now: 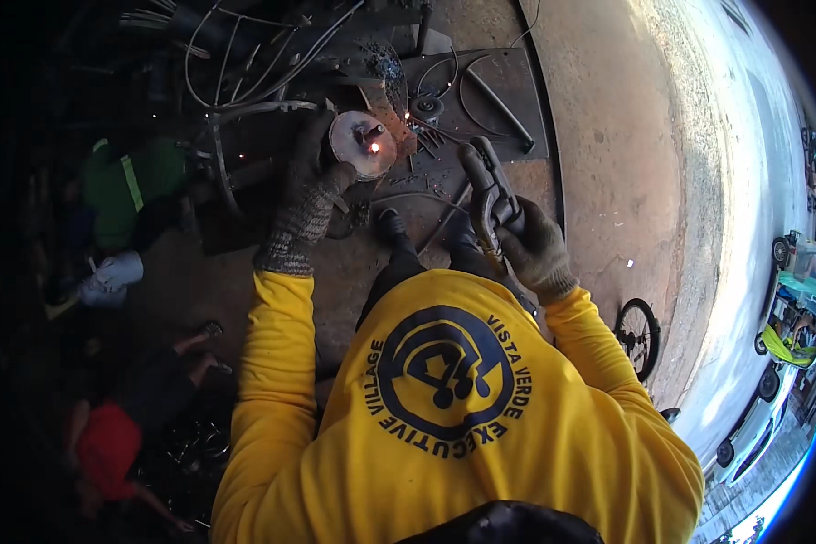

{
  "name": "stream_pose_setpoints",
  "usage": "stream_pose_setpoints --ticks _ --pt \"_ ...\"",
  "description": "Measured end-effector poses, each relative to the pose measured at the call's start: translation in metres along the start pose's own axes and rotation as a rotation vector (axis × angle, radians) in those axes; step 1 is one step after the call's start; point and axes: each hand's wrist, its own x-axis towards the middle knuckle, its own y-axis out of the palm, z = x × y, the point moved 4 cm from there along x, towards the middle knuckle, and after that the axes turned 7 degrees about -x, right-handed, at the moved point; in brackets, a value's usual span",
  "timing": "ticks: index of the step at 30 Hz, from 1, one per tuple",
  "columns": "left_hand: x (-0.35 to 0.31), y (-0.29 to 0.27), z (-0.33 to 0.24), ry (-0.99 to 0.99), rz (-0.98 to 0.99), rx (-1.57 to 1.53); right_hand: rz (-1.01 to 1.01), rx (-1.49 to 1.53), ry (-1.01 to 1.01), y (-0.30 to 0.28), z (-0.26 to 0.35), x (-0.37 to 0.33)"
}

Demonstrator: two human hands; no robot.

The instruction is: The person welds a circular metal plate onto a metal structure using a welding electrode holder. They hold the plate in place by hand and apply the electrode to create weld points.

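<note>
My left hand (pixel 313 181), in a grey knit glove, is closed at the left edge of a round metal disc (pixel 349 140), its thumb by the lower rim. A small spot glows orange on the disc, beside a short dark piece standing on its face. My right hand (pixel 539 249), gloved too, is wrapped round a pliers-like metal tool (pixel 491 186) with thick jaws and curved handles. The tool points up and away, to the right of the disc and apart from it. My left fingers are partly lost in shadow.
A dark metal worktable (pixel 517 95) bears a metal tube (pixel 500 104), a round wheel-like part (pixel 426 109) and loose bits. Cables (pixel 272 86) loop at the far left. Two people, in green (pixel 145 186) and red (pixel 109 449), are at left. A bicycle wheel (pixel 639 340) stands right.
</note>
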Motion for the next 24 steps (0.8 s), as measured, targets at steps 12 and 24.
stream_pose_setpoints --ticks 12,24 --pt "-0.002 0.0 -0.002 0.013 0.028 0.027 0.142 0.142 -0.1 0.001 0.003 -0.014" --pt "-0.002 0.003 -0.006 -0.012 0.003 0.012 0.154 0.11 -0.086 0.0 0.004 -0.011"
